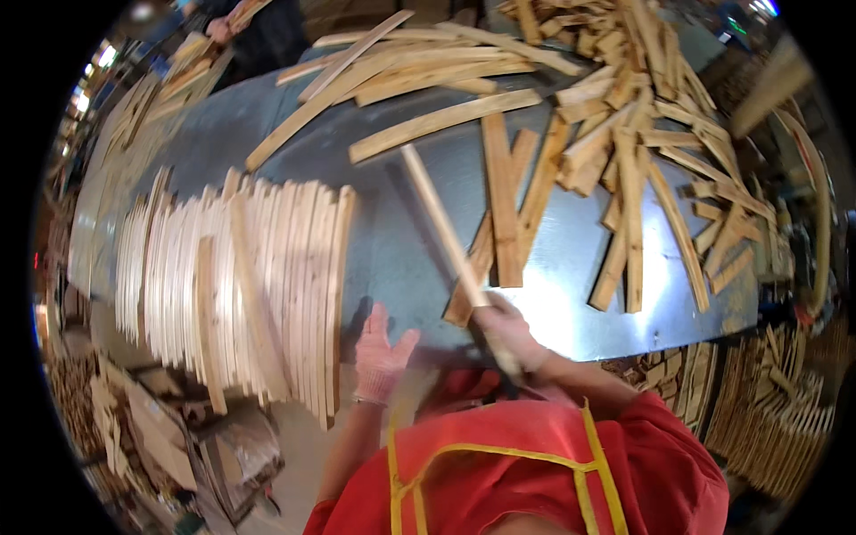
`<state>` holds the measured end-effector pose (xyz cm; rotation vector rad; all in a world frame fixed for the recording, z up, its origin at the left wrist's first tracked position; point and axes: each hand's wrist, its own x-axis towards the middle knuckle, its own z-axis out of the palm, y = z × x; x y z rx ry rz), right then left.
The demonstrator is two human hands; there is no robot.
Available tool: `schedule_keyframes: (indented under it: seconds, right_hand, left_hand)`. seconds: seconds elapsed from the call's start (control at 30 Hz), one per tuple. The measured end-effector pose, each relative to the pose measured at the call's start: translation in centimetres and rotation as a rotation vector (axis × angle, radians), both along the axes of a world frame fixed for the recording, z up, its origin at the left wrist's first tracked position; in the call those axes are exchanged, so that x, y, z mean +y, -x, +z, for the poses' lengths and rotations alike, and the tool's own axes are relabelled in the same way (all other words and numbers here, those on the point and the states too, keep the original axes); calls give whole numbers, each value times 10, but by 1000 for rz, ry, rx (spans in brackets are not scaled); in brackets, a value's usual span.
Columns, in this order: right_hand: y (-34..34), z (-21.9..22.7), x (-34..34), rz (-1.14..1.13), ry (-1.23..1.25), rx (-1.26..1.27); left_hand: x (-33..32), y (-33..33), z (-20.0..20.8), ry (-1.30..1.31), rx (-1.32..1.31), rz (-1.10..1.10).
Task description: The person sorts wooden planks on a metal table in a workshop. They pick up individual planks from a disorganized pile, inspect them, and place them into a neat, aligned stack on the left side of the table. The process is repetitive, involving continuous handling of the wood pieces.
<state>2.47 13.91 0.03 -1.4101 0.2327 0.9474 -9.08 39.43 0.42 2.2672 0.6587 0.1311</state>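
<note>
My right hand (515,335) is wrapped round a long narrow wooden strip (443,221), held near its lower end and slanting up to the left over the metal table. In a pale glove, my left hand (379,358) is raised at the table's near edge, thumb and fingers apart, with nothing in it. Left of that hand lies a row of pale wooden strips (308,267), set side by side and jutting past the near edge. Two loose strips, one of them a darker slat (251,294), rest across the row. Several flat boards (504,201) lie just beyond my right hand.
A large jumbled heap of wood pieces (624,116) covers the table's right side. More long boards (419,67) lie along the far side of the metal table (392,232). Another person's hands (230,25) show at the far left. Stacked wood (771,428) stands below right.
</note>
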Motion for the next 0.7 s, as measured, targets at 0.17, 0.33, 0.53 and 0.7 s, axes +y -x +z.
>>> schedule_keyframes:
  seconds: [0.17,0.33,0.53,0.7]
  right_hand:
    - [42,-5,94,634,201,-464]
    - [-61,35,2,513,467,-717]
    - [-200,-1,-188,-193,1393,-990]
    - [-249,-13,-214,-174,1342,-584]
  left_hand:
    - [9,-42,-23,232,170,70]
    - [49,41,-38,-665,264,-79]
    - [34,5,-32,-869,277,17]
    - [-102,-167,2,-426,166,-301]
